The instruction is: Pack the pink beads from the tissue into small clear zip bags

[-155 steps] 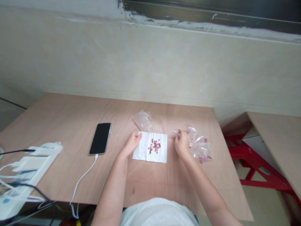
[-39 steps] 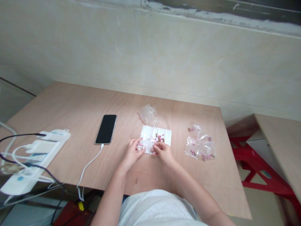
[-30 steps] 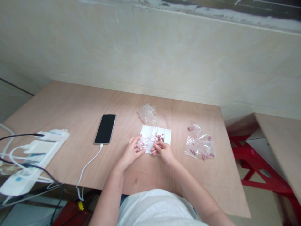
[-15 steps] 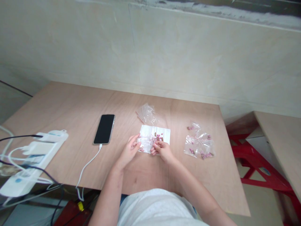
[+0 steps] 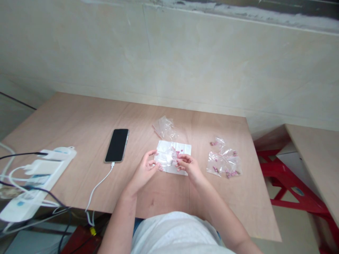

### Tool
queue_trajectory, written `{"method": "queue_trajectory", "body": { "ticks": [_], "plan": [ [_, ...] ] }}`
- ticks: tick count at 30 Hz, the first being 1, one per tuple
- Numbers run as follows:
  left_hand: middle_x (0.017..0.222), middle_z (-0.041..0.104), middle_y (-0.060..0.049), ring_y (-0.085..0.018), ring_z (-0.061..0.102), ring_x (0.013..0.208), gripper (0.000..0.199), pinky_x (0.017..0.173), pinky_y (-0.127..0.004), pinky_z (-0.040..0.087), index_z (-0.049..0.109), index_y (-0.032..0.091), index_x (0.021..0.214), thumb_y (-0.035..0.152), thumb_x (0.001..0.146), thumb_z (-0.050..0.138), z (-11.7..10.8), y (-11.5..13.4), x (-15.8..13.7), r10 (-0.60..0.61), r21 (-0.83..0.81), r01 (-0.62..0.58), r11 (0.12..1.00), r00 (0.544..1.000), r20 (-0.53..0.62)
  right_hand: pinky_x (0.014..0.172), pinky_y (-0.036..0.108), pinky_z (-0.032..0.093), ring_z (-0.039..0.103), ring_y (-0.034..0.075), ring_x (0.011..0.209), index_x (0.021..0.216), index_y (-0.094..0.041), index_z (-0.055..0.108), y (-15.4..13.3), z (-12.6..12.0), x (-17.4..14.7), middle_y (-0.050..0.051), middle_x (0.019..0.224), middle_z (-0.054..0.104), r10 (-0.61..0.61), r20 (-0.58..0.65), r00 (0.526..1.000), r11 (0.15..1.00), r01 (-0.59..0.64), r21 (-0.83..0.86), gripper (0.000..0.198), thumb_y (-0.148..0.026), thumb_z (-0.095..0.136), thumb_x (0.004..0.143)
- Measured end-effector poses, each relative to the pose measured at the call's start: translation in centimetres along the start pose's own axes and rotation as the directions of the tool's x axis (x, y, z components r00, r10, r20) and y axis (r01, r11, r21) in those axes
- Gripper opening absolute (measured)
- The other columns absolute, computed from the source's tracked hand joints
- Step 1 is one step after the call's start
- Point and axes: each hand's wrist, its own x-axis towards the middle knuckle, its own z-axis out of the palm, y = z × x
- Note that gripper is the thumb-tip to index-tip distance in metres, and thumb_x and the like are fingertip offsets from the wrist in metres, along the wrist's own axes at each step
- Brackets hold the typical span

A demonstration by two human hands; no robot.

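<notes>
A small clear plastic bag (image 5: 166,157) is stretched between my two hands, low over a white sheet of paper (image 5: 186,148). Its left edge is pinched by my left hand (image 5: 144,169), thumb and fingers bent around it. At the bag's right side, my right hand (image 5: 191,168) has its thumb and fingertips closed on the plastic. Small pink beads (image 5: 180,151) lie on the paper just beyond the right fingertips; the bag partly covers others. A few pink bits show by the left thumb, too small to make out.
Empty clear bags (image 5: 165,127) lie behind the paper. To the right are bags with pink beads (image 5: 224,165). A phone (image 5: 117,145) on a white charging cable (image 5: 98,185) and a power strip (image 5: 57,165) sit left. A red stool (image 5: 293,188) stands beyond the table's right edge.
My right hand has moved slightly right from the beads to the bag's edge. The bag now spreads over part of the bead pile. My left hand stays at the bag's left side.
</notes>
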Motion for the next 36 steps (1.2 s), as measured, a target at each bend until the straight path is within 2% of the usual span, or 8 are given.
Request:
{"method": "queue_trajectory", "body": {
  "ticks": [5, 9, 14, 18, 21, 26, 29, 36],
  "plan": [
    [0.115, 0.042, -0.008, -0.013, 0.057, 0.086, 0.048, 0.080, -0.032, 0.047, 0.030, 0.024, 0.117, 0.028, 0.076, 0.054, -0.2, 0.4, -0.8, -0.022, 0.033, 0.019, 0.999, 0.995, 0.096, 0.040, 0.019, 0.031, 0.042, 0.008, 0.046, 0.083, -0.020, 0.046, -2.8, -0.7, -0.9, -0.005, 0.057, 0.054, -0.230, -0.058, 0.971, 0.963, 0.218, -0.160, 0.037, -0.029, 0.069, 0.055],
    [0.113, 0.049, -0.008, -0.018, 0.047, 0.107, 0.036, 0.092, -0.033, 0.038, 0.041, 0.019, 0.111, 0.032, 0.078, 0.051, 0.5, 1.0, 0.3, 0.048, 0.081, -0.051, 0.995, 0.998, 0.040, 0.044, 0.021, 0.026, 0.034, 0.007, 0.044, 0.088, -0.022, 0.043, -5.5, -1.0, -2.5, -0.005, 0.061, 0.055, -0.329, 0.111, 0.938, 0.857, 0.346, -0.381, 0.031, -0.024, 0.062, 0.064],
    [0.086, 0.058, -0.004, -0.015, 0.054, 0.080, 0.024, 0.074, -0.027, 0.043, 0.056, 0.014, 0.090, 0.034, 0.079, 0.048, 2.8, 2.7, 2.1, 0.086, 0.176, -0.116, 0.978, 0.981, 0.174, 0.051, 0.023, 0.030, 0.039, 0.009, 0.051, 0.094, -0.021, 0.049, -7.3, -1.1, -3.9, -0.001, 0.068, 0.057, -0.321, 0.208, 0.924, 0.739, 0.382, -0.554, 0.026, -0.026, 0.058, 0.070],
    [0.076, 0.055, -0.002, -0.012, 0.051, 0.071, 0.021, 0.064, -0.022, 0.041, 0.056, 0.013, 0.080, 0.033, 0.078, 0.049, 4.2, 3.4, 2.1, 0.105, 0.126, -0.124, 0.984, 0.983, 0.148, 0.060, 0.025, 0.036, 0.051, 0.014, 0.065, 0.088, -0.019, 0.055, -6.1, -1.0, -3.5, 0.003, 0.079, 0.059, -0.232, 0.138, 0.963, 0.848, 0.270, -0.457, 0.027, -0.037, 0.058, 0.069],
    [0.070, 0.051, 0.001, -0.009, 0.047, 0.065, 0.020, 0.059, -0.020, 0.038, 0.054, 0.013, 0.075, 0.032, 0.078, 0.050, 4.7, 3.7, 1.5, 0.086, 0.089, -0.101, 0.991, 0.983, 0.161, 0.063, 0.027, 0.037, 0.051, 0.014, 0.067, 0.074, -0.017, 0.057, -5.0, -0.9, -3.3, 0.003, 0.073, 0.059, -0.210, 0.104, 0.972, 0.896, 0.234, -0.377, 0.024, -0.039, 0.061, 0.067],
    [0.063, 0.042, 0.004, -0.008, 0.040, 0.057, 0.022, 0.053, -0.019, 0.032, 0.052, 0.014, 0.075, 0.034, 0.080, 0.045, 4.8, 4.4, 0.7, 0.016, 0.090, -0.046, 0.995, 0.950, 0.313, 0.065, 0.026, 0.037, 0.050, 0.013, 0.067, 0.068, -0.017, 0.057, -5.2, -0.5, -3.8, 0.000, 0.067, 0.056, -0.239, 0.176, 0.955, 0.898, 0.286, -0.333, 0.017, -0.033, 0.062, 0.067],
    [0.061, 0.041, 0.004, -0.008, 0.038, 0.057, 0.024, 0.053, -0.019, 0.031, 0.052, 0.013, 0.070, 0.034, 0.080, 0.045, 4.8, 4.5, 0.9, 0.030, 0.130, -0.075, 0.989, 0.947, 0.321, 0.067, 0.026, 0.036, 0.050, 0.013, 0.067, 0.067, -0.017, 0.059, -5.8, -0.1, -4.1, 0.000, 0.067, 0.056, -0.230, 0.206, 0.951, 0.893, 0.290, -0.343, 0.015, -0.031, 0.063, 0.068],
    [0.063, 0.039, 0.004, -0.008, 0.037, 0.057, 0.024, 0.053, -0.019, 0.029, 0.049, 0.014, 0.071, 0.034, 0.081, 0.043, 4.7, 3.9, 1.0, 0.032, 0.092, -0.061, 0.994, 0.955, 0.294, 0.067, 0.026, 0.037, 0.053, 0.012, 0.064, 0.069, -0.018, 0.061, -5.8, -0.6, -4.0, 0.000, 0.068, 0.061, -0.074, 0.068, 0.995, 0.992, 0.081, -0.099, 0.019, -0.033, 0.069, 0.061]
  ]
}}
